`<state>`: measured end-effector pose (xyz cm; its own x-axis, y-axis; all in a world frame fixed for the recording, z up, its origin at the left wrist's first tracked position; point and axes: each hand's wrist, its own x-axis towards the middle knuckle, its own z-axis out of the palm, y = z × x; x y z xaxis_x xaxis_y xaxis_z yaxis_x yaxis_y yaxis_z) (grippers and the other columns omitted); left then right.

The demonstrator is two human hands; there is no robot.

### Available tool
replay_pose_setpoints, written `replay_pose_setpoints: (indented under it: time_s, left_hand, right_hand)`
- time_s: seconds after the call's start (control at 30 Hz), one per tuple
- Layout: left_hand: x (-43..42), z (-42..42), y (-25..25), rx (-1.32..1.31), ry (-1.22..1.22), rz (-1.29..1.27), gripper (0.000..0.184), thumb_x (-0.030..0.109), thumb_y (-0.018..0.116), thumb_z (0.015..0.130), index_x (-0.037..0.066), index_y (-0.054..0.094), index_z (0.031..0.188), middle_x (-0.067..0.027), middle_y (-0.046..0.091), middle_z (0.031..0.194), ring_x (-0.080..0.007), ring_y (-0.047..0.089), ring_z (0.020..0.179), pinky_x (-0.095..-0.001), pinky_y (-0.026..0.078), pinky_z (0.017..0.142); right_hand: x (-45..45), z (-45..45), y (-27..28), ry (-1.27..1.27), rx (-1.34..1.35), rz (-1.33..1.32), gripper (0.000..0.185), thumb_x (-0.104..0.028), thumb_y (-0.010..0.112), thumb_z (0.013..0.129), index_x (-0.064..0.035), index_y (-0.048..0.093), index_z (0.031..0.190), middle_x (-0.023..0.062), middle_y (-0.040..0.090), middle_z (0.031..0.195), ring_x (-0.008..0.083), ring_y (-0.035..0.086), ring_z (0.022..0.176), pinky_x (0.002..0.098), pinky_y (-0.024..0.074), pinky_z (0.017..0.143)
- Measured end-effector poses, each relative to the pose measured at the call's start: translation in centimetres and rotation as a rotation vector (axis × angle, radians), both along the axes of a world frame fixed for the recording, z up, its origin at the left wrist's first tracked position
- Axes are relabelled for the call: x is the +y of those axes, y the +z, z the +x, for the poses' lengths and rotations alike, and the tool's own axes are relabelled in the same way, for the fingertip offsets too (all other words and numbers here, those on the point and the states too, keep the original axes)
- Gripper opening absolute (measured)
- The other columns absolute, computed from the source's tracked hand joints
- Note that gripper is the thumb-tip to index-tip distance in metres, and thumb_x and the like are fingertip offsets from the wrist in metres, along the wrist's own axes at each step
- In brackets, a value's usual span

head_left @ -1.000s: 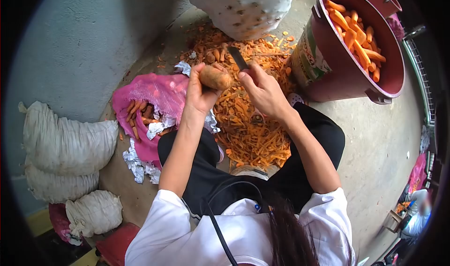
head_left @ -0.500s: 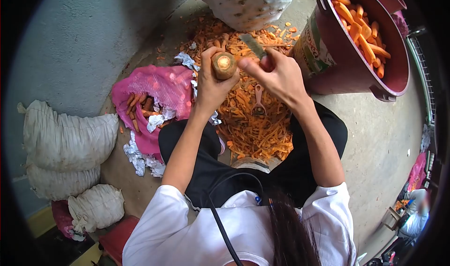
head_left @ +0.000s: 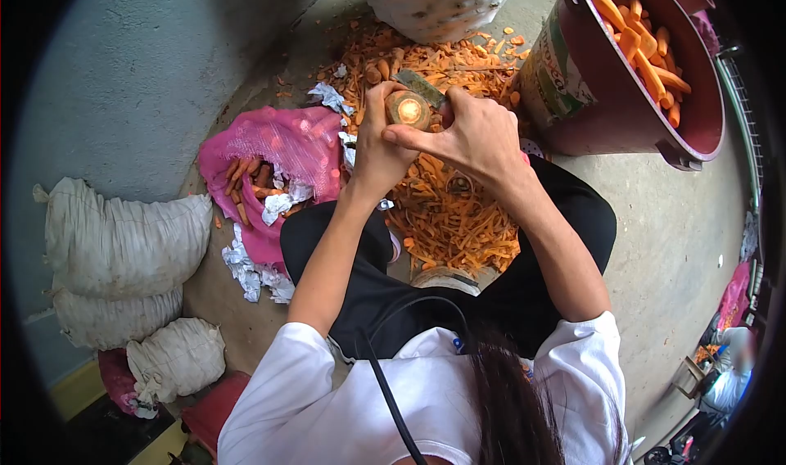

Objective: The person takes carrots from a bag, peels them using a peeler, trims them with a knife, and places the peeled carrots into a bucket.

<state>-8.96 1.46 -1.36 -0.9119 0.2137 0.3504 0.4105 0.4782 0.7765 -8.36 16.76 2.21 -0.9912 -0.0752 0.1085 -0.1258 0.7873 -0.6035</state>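
My left hand [head_left: 377, 158] is wrapped round a thick carrot [head_left: 408, 110], whose pale, cut end faces up toward me. My right hand [head_left: 483, 133] grips a knife; its broad, dull blade [head_left: 419, 87] lies against or just behind the far side of the carrot, and the handle is mostly hidden in the fist. The right thumb reaches across to the near side of the carrot. Beneath both hands spreads a heap of orange carrot peelings [head_left: 454, 227].
To the right stands a dark red bucket [head_left: 622, 113] of peeled carrots [head_left: 643, 43]. A pink mesh sack [head_left: 282, 150] with unpeeled carrots [head_left: 246, 182] lies left. White sacks [head_left: 123, 236] lean by the wall, and a bulging white bag [head_left: 438, 2] stands ahead. Another person [head_left: 729, 375] sits far right.
The knife and my right hand have moved left, bringing the blade to the carrot and the thumb across it. The carrot has shifted slightly right. The view has shifted a little.
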Motion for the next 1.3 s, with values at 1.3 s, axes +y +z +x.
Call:
replay_pose_setpoints:
  time_s: [1.3]
  left_hand:
    - [-2.1, -1.0, -1.7, -0.177, 0.135, 0.029, 0.055, 0.018, 0.077, 0.073, 0.001, 0.043, 0.113, -0.019, 0.051, 0.105, -0.0342, 0.054, 0.097, -0.0403, 0.044, 0.085]
  right_hand:
    - [-1.0, -0.9, -1.7, -0.001, -0.466, -0.658, 0.073, -0.067, 0.046, 0.085, 0.0013, 0.058, 0.062, 0.0072, 0.054, 0.054, 0.0175, 0.053, 0.049, 0.0322, 0.0439, 0.05]
